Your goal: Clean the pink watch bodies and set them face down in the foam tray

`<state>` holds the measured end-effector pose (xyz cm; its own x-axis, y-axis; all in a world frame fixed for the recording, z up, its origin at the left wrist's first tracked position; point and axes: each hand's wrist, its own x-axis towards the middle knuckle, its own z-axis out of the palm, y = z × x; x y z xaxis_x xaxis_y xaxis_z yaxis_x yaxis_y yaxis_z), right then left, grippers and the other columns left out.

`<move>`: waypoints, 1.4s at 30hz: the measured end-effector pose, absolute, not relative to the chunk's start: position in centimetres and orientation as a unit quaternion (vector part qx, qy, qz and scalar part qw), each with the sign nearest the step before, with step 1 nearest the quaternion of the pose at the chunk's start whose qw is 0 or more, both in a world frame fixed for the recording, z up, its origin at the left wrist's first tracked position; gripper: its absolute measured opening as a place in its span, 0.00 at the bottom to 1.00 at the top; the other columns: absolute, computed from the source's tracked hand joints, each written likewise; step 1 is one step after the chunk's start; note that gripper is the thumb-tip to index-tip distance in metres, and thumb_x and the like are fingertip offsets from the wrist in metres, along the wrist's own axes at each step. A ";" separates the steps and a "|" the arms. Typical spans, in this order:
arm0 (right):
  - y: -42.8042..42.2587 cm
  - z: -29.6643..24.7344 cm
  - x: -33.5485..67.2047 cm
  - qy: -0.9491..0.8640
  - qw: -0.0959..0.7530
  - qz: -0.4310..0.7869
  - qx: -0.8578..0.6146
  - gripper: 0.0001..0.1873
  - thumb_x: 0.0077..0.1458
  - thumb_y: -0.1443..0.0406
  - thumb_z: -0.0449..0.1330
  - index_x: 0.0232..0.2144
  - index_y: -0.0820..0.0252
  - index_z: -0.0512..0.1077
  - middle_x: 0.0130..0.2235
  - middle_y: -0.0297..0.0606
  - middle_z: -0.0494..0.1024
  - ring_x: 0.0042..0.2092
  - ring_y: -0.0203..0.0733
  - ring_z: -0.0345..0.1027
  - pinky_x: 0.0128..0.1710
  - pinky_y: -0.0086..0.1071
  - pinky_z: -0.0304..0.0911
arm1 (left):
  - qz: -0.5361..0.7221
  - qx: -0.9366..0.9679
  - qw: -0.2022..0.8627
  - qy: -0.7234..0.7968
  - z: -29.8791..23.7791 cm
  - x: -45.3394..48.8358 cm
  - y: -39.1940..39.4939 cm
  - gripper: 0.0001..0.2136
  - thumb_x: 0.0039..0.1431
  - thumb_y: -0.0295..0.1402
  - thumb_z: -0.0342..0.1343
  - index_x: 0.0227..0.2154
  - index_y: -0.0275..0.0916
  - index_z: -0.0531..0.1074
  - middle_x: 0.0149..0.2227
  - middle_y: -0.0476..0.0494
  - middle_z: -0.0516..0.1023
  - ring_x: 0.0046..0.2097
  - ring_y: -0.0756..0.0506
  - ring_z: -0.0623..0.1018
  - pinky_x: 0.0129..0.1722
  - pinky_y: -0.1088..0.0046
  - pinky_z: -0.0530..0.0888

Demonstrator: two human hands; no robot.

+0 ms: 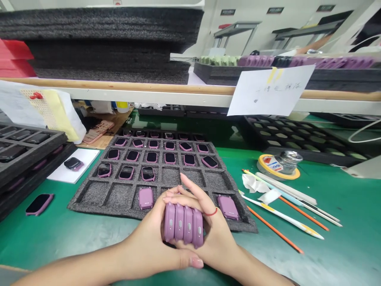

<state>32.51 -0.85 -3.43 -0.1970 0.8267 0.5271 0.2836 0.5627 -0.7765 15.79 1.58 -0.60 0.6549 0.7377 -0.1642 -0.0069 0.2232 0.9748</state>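
Observation:
A row of several purple smartwatch cases point(183, 223) is clasped between my two hands, their side buttons facing me. My left hand point(149, 242) wraps the row from the left, its thumb running below the cases. From the right, my right hand point(218, 238) closes round it, one finger pointing up and a thin red band on it. Just behind my hands lies a black foam tray point(107, 194) with purple-framed watches point(151, 157) screen up in its back rows. Two purple cases lie back up in the front row, one point(145, 198) left of my hands, another point(228, 206) to the right.
A loose watch point(39, 204) lies at left, another point(73, 163) on white paper. Stacked trays point(32, 147) stand far left. Tape roll point(278, 167), metal-topped jar point(289, 161), toothbrush point(285, 216) and sticks point(275, 228) lie right. A shelf point(208, 92) with a hanging note point(270, 91) spans the back.

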 end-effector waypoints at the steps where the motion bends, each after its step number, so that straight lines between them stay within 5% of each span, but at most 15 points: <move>1: -0.8 -3.4 32.5 -0.724 0.508 0.269 -0.383 0.50 0.51 0.69 0.67 0.70 0.56 0.48 0.58 0.46 0.77 0.62 0.53 0.68 0.67 0.49 0.59 | 0.257 0.571 0.709 0.324 -0.6 15.8 1.5 0.50 0.40 0.30 0.74 0.65 0.43 0.52 0.68 0.31 0.56 0.68 0.33 0.62 0.66 0.52 0.62; 6: -0.7 -3.4 32.8 -0.726 0.518 0.252 -0.376 0.45 0.48 0.71 0.67 0.66 0.54 0.56 0.58 0.43 0.76 0.61 0.50 0.70 0.66 0.46 0.62 | 0.226 0.545 0.762 0.266 -0.7 15.3 1.5 0.39 0.52 0.30 0.67 0.64 0.44 0.53 0.61 0.34 0.68 0.59 0.37 0.73 0.57 0.57 0.70; 10: -0.7 -3.7 33.3 -0.743 0.510 0.236 -0.363 0.53 0.48 0.71 0.66 0.71 0.57 0.45 0.57 0.44 0.77 0.58 0.50 0.73 0.66 0.49 0.62 | 0.236 0.497 0.807 0.216 -1.0 14.8 1.9 0.26 0.54 0.29 0.61 0.57 0.41 0.63 0.52 0.39 0.75 0.57 0.39 0.74 0.55 0.62 0.69; 16: -0.7 -3.6 33.5 -0.755 0.501 0.211 -0.366 0.48 0.48 0.72 0.65 0.68 0.55 0.52 0.58 0.44 0.75 0.57 0.50 0.74 0.64 0.47 0.65 | 0.245 0.401 0.861 0.194 -1.4 15.1 2.4 0.24 0.56 0.42 0.63 0.54 0.38 0.69 0.45 0.41 0.77 0.46 0.44 0.79 0.48 0.66 0.73; 21: -0.8 -3.2 33.4 -0.750 0.506 0.210 -0.371 0.45 0.50 0.70 0.64 0.68 0.50 0.54 0.67 0.46 0.64 0.58 0.51 0.73 0.63 0.48 0.66 | 0.255 0.451 0.825 0.225 -1.4 15.5 2.3 0.22 0.58 0.47 0.65 0.49 0.38 0.69 0.38 0.48 0.74 0.38 0.52 0.76 0.43 0.74 0.72; 29: -0.8 -3.3 33.3 -0.750 0.499 0.207 -0.382 0.44 0.49 0.70 0.63 0.66 0.48 0.55 0.69 0.45 0.60 0.57 0.48 0.74 0.63 0.43 0.66 | 0.243 0.518 0.775 0.270 -0.6 15.5 2.0 0.24 0.59 0.50 0.61 0.47 0.36 0.65 0.38 0.46 0.73 0.41 0.47 0.75 0.43 0.71 0.74; 37: -0.7 -3.8 33.1 -0.752 0.506 0.215 -0.363 0.46 0.48 0.72 0.64 0.67 0.56 0.53 0.59 0.43 0.75 0.58 0.48 0.74 0.65 0.45 0.64 | 0.238 0.533 0.758 0.290 -1.0 15.4 2.1 0.20 0.61 0.44 0.58 0.48 0.35 0.67 0.41 0.42 0.76 0.47 0.42 0.77 0.45 0.66 0.75; 42: -0.6 -4.0 32.9 -0.749 0.509 0.224 -0.361 0.48 0.48 0.72 0.64 0.69 0.59 0.52 0.60 0.43 0.74 0.58 0.45 0.73 0.66 0.42 0.63 | 0.263 0.547 0.730 0.314 -1.1 15.7 1.8 0.20 0.59 0.42 0.60 0.49 0.35 0.67 0.46 0.39 0.76 0.49 0.41 0.77 0.51 0.63 0.74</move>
<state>32.91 -0.62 -3.97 -0.2206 0.7680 0.6013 0.3126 0.6396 -0.7023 15.70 1.84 -1.05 0.6644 0.7278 -0.1703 -0.0411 0.2631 0.9639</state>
